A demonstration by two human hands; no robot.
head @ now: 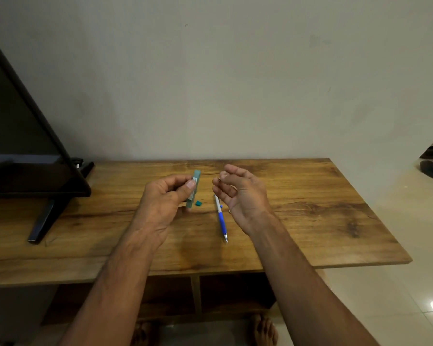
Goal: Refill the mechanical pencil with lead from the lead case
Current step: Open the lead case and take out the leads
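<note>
Frame centre: left hand thumb and fingers pinch lead case. Right hand fingers loosely curled over mechanical pencil; whether pinching lead, cannot tell.

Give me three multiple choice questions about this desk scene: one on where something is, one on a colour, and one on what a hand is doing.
1. Where is the mechanical pencil?
A. Held in the air
B. Lying on the table
C. On the floor

2. What colour is the small piece beside the pencil?
A. Teal
B. Red
C. White

3. What is the left hand doing?
A. Resting flat
B. Hanging empty
C. Gripping the lead case

Answers:
1. B, the pencil lies flat on the wood.
2. A, the piece is teal like the case.
3. C, thumb and fingers pinch the case.
</note>
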